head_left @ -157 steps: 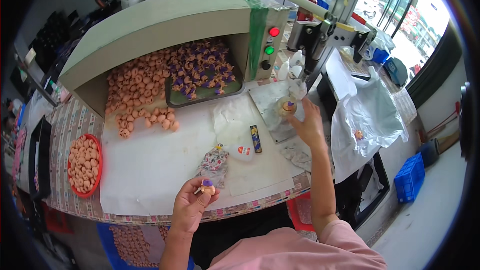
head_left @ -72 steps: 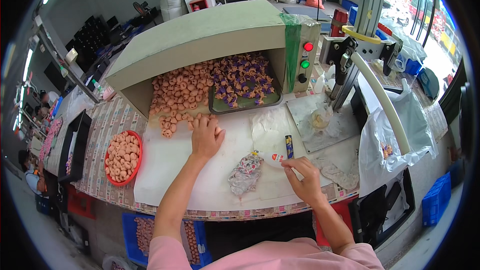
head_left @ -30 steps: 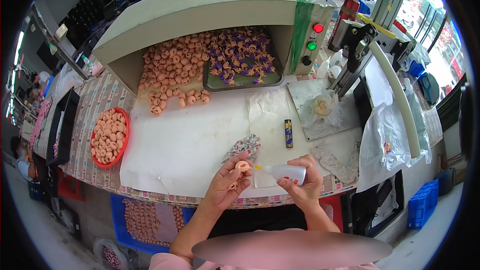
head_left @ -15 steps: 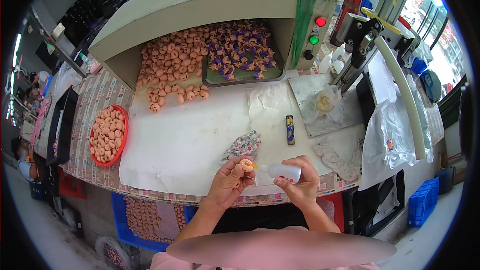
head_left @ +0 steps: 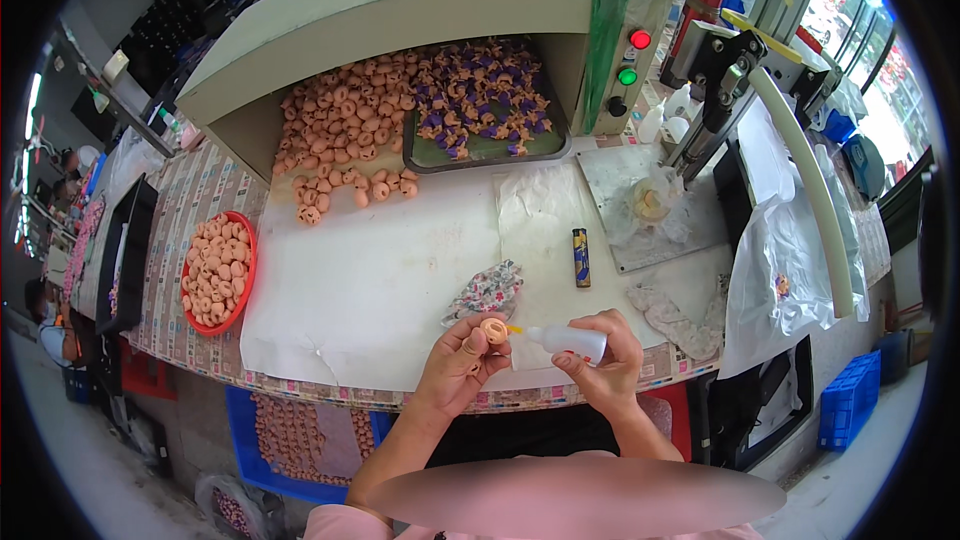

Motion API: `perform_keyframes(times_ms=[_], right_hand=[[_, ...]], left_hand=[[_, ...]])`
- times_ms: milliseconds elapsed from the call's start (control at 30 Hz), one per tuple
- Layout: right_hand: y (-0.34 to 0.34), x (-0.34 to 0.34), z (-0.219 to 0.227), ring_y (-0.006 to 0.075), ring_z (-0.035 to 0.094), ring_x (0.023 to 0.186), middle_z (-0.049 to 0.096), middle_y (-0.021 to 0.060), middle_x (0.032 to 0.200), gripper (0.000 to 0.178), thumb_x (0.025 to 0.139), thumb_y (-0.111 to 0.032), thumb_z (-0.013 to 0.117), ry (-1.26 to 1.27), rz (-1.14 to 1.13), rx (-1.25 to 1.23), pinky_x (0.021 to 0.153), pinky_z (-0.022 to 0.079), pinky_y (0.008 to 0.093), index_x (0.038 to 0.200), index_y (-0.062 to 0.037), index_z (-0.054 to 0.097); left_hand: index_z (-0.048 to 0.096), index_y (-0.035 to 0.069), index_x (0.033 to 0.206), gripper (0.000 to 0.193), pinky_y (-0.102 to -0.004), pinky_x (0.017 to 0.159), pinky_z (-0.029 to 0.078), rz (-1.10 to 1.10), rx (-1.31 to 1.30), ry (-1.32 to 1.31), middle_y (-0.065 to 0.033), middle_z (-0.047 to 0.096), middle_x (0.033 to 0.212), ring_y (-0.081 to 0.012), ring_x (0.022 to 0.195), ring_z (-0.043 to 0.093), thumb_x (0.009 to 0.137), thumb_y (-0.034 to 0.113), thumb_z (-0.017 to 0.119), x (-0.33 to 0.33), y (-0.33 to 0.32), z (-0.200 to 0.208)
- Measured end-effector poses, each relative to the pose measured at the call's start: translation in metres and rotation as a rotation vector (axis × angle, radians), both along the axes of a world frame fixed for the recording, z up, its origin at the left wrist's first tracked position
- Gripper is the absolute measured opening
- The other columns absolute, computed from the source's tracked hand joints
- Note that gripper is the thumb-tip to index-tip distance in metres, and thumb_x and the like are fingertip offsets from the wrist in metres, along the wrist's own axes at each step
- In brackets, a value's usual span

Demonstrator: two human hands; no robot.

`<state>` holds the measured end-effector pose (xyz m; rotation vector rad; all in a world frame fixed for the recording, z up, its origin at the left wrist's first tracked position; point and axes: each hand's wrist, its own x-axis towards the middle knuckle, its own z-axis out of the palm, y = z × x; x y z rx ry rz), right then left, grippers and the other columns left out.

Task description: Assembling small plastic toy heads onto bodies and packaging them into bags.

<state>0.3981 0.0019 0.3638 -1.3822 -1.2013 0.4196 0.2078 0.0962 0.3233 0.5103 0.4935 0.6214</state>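
Observation:
My left hand [head_left: 448, 372] pinches a small, hollow, peach-coloured doll head [head_left: 494, 331] near the front edge of the table, its opening turned up. In my right hand [head_left: 614, 365] is a white squeeze bottle [head_left: 580, 343], tilted nearly level. Its thin yellow nozzle [head_left: 516, 329] points left, with the tip right at the rim of the head; whether it touches cannot be made out. Just beyond my left hand lies a crumpled flowered cloth [head_left: 485, 292].
A beige box-shaped machine [head_left: 400, 15] holds piled heads and a dark tray [head_left: 490, 164] of purple-and-peach pieces. A red basket [head_left: 249, 280] of heads stands left. To the right are a black-and-gold tube [head_left: 581, 258], a metal plate [head_left: 612, 205] and a lever press [head_left: 725, 90].
The bottle and my right hand have shifted very slightly right. My left hand still grips the head, almost unmoved.

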Motion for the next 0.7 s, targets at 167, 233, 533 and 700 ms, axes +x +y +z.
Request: perform_keyframes(times_ms=[167, 233, 533, 700], right_hand=[[-0.007, 0.004, 0.003, 0.0198, 0.057, 0.069, 0.061, 0.0093, 0.078, 0.036, 0.069, -0.018, 0.084, -0.074, -0.027, 0.014, 0.06, 0.044, 0.0288, 0.094, -0.001, 0.065], [-0.01, 0.005, 0.004, 0.0199, 0.057, 0.068, 0.06, 0.0092, 0.078, 0.036, 0.069, -0.018, 0.084, -0.091, -0.03, 0.027, 0.059, 0.044, 0.0289, 0.094, -0.0013, 0.065], [-0.017, 0.006, 0.008, 0.019, 0.056, 0.066, 0.06, 0.0087, 0.077, 0.036, 0.067, -0.018, 0.085, -0.1, -0.033, 0.041, 0.058, 0.043, 0.0288, 0.093, -0.0017, 0.065], [-0.016, 0.005, 0.007, 0.0187, 0.056, 0.066, 0.059, 0.0081, 0.076, 0.037, 0.066, -0.017, 0.086, -0.104, -0.007, 0.067, 0.057, 0.043, 0.0286, 0.093, -0.0015, 0.065]], left_hand=[[0.057, 0.007, 0.119, 0.037, -0.0266, 0.08, 0.057, 0.015, -0.015, -0.012, -0.0035, 0.064, 0.105, -0.013, 0.093, 0.065, 0.088, 0.026, 0.066, 0.0, -0.001, 0.001], [0.057, 0.007, 0.12, 0.036, -0.0266, 0.082, 0.056, 0.017, -0.017, -0.031, -0.0035, 0.064, 0.107, -0.0131, 0.094, 0.064, 0.089, 0.022, 0.066, 0.001, -0.002, 0.0], [0.059, 0.012, 0.118, 0.037, -0.0258, 0.089, 0.053, 0.047, -0.036, -0.063, -0.0044, 0.062, 0.117, -0.0147, 0.108, 0.06, 0.083, 0.005, 0.07, 0.005, -0.005, 0.001], [0.06, 0.013, 0.117, 0.037, -0.0261, 0.089, 0.053, 0.032, -0.04, -0.078, -0.0043, 0.061, 0.118, -0.0151, 0.109, 0.059, 0.083, 0.003, 0.07, 0.006, -0.005, 0.001]])
